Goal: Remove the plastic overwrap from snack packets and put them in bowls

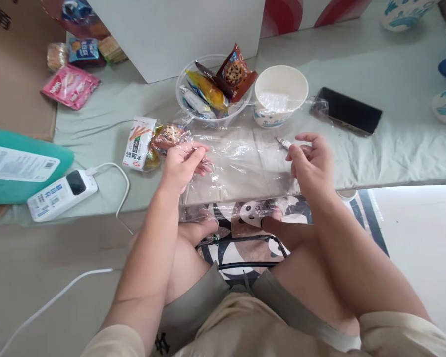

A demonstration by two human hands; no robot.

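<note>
A sheet or bag of clear plastic (241,153) is spread along the front of the bench and hangs over its edge. At its left end, my left hand (184,163) pinches the crinkled plastic between thumb and fingers. Just beyond that hand lie a cookie packet (171,134) and a white snack packet (138,141); whether the plastic encloses them I cannot tell. My right hand (312,161) is closed around a small silvery-white strip (283,143), whose tip sticks out past the thumb. Its exact kind is unclear.
Behind the plastic stand a clear bowl (180,96) of snack packets and a paper cup (280,79) with something whitish inside. A phone (347,111) lies to the right. On the left are a white power bank (63,193) with a cable, a green container (26,158) and a pink packet (71,86).
</note>
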